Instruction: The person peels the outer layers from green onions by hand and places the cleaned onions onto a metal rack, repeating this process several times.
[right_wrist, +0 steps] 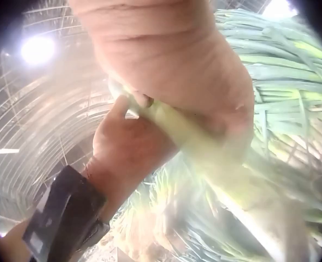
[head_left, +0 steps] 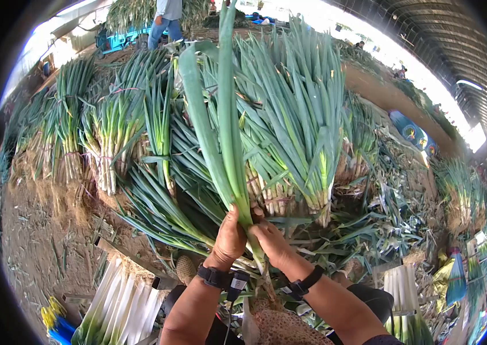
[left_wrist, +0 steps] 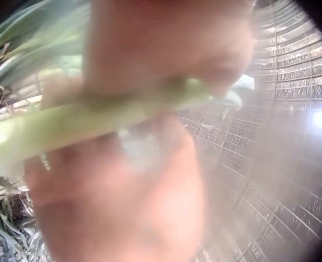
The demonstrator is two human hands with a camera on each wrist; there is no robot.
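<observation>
A large green onion (head_left: 229, 138) stands nearly upright in front of the body, its broad green leaves spread at the top and its rooty end down by the lap. My left hand (head_left: 229, 238) grips the stalk from the left, thumb up along it. From the other side my right hand (head_left: 271, 246) pinches the same stalk close by. In the right wrist view the pale stalk (right_wrist: 182, 128) passes between both hands, with a black band (right_wrist: 65, 213) round the left wrist. The left wrist view is blurred, with the stalk (left_wrist: 79, 123) between the hands.
Tied bundles of green onions (head_left: 114, 126) stand at the left, and a tall leafy pile (head_left: 295, 109) rises behind the hands. Trimmed white stalks (head_left: 120, 299) lie on a low rack at left, more (head_left: 401, 287) at right. Leaf scraps (head_left: 387, 213) litter the ground. A person (head_left: 167, 23) stands far back.
</observation>
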